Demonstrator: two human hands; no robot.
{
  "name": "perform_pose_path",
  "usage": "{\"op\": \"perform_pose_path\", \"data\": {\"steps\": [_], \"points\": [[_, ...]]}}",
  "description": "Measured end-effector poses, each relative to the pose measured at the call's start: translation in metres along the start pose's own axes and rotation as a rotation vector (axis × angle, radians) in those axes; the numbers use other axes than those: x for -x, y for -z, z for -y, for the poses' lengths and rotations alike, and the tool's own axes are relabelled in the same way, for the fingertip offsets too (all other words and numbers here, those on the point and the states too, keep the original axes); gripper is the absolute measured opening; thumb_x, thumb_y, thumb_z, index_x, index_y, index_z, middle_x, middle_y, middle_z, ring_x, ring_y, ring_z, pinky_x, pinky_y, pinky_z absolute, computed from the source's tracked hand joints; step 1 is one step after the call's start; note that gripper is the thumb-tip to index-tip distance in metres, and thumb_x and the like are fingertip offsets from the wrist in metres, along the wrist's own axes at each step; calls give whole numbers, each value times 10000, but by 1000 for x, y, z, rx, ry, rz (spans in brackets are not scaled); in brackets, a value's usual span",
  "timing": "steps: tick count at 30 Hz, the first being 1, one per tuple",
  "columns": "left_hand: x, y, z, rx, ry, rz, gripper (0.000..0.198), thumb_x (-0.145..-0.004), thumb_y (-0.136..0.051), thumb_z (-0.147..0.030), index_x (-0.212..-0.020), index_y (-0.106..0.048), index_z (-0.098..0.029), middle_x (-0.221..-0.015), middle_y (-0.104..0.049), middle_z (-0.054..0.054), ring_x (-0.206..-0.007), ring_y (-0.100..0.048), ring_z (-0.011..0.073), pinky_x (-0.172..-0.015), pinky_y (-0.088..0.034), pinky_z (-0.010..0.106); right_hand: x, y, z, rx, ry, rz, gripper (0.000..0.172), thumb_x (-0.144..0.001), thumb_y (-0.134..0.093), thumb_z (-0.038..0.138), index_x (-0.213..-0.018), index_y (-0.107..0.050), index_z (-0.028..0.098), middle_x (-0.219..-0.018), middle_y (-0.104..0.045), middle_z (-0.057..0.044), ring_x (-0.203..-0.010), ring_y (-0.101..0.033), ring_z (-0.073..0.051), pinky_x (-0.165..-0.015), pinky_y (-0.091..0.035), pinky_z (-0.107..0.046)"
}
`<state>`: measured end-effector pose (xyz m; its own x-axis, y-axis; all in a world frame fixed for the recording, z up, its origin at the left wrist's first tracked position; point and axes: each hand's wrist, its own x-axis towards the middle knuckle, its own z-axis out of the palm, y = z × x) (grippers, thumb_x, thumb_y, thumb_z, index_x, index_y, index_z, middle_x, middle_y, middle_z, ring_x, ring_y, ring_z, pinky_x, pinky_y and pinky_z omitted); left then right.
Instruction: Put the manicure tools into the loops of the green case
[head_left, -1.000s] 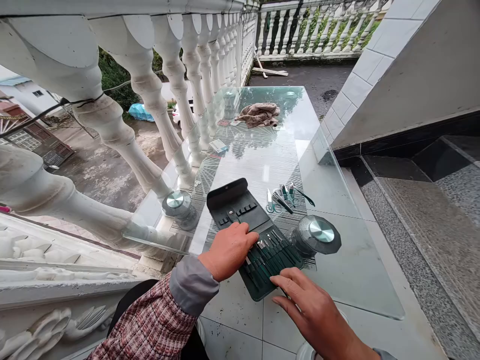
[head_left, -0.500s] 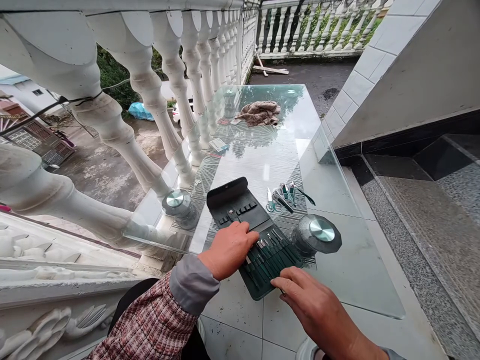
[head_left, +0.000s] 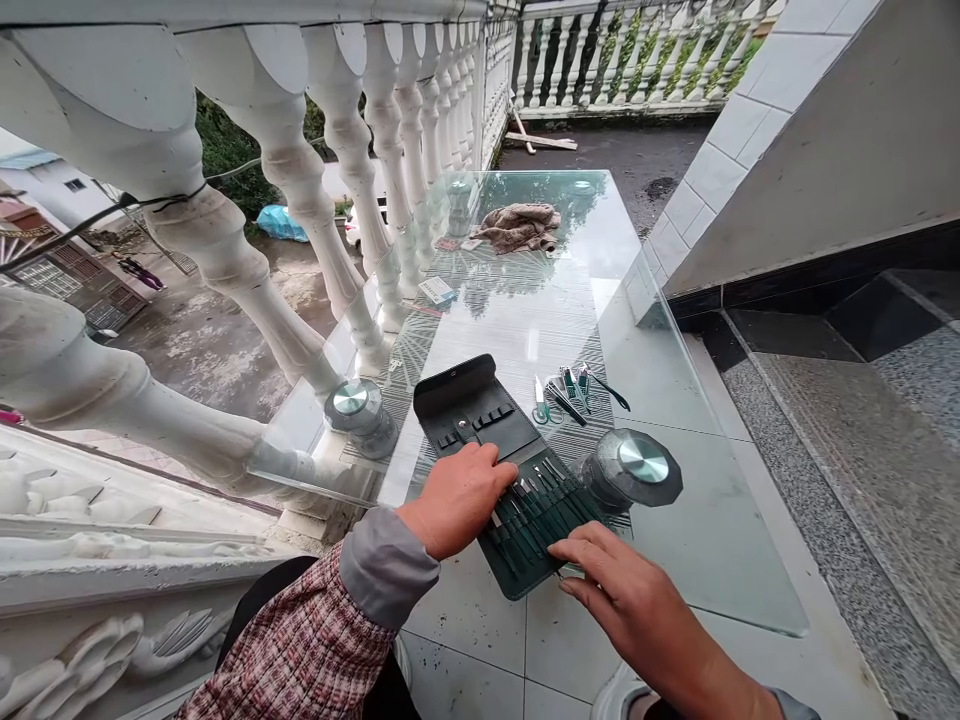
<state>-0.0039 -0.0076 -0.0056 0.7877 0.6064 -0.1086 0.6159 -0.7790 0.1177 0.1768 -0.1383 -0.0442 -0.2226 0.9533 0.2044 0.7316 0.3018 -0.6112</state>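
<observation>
A dark green manicure case lies unfolded on the glass table, its flap end pointing away from me. Slim metal manicure tools sit in a row under its straps. My left hand is closed over the case's left side near the fold, its thumb beside the tool tips; the fingertips are mostly hidden. At the near right edge is my right hand. Its forefinger touches the lower tool ends, and its thumb is apart below. Small scissors and several nail clippers lie beyond the case.
Dark table legs with silver discs show through the glass at right and left. A crumpled brown cloth and a small card lie farther back. White balusters border the left side; stone steps are at right.
My right hand has shifted slightly up and its thumb and forefinger have spread apart at the case's edge. My left hand and the case stay put.
</observation>
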Motion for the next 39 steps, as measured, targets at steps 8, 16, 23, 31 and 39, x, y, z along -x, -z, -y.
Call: {"op": "perform_pose_path", "data": {"steps": [8,16,23,31,39], "points": [[1,4,-1,25,3,23,161,-885,-403,-189,-966,-539,-220,-890,-514,32,-775,-473,171,-548,-339,259,-3,-4,-1,-34,-55,-7,220,-847,-437,116,-1013,-523,233,-875,-559,-32,-768,-564,-147,-650,-476,-271],[1,4,-1,35,16,33,175,-867,-411,-165,-985,-527,-219,-898,-515,33,-788,-479,169,-564,-358,252,-8,0,5,-92,-221,82,172,-828,-458,131,-944,-534,233,-872,-556,-16,-777,-555,-139,-674,-456,-268],[1,2,0,25,9,16,158,-859,-419,-165,-971,-515,-223,-889,-506,28,-776,-472,169,-542,-338,251,-17,8,11,-108,-357,151,114,-785,-512,151,-864,-541,227,-820,-540,4,-758,-532,-138,-668,-427,-270],[1,0,1,18,-6,-3,149,-856,-430,-168,-967,-512,-226,-881,-505,25,-769,-470,170,-530,-335,254,-20,10,11,-131,-409,183,102,-759,-513,167,-836,-540,227,-796,-531,11,-750,-520,-139,-663,-405,-266],[1,0,1,12,-2,-1,148,-857,-424,-166,-959,-514,-225,-886,-508,25,-778,-474,172,-537,-354,255,-24,12,12,-157,-443,195,93,-734,-514,174,-804,-542,229,-777,-524,19,-730,-514,-129,-653,-392,-252]]}}
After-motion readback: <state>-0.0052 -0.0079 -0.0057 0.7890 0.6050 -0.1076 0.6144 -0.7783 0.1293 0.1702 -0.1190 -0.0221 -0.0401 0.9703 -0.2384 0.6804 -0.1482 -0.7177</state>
